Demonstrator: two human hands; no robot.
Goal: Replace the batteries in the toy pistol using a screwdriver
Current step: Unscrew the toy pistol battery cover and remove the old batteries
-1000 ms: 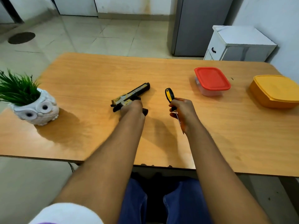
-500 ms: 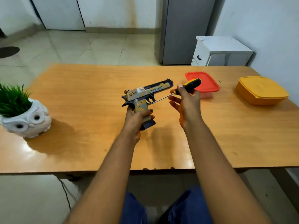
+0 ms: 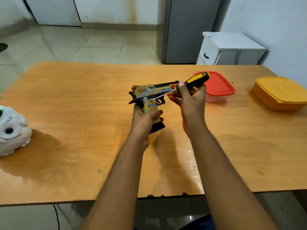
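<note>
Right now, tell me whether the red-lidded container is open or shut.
Shut: the red lid sits flat on the clear container, edges covering its rim all round.

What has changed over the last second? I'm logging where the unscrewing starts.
The left hand lifted the toy pistol off the table and holds it by the grip. The right hand raised the screwdriver and swung its tip to the pistol's side above the grip. The red-lidded container, yellow container and owl pot stayed put.
</note>
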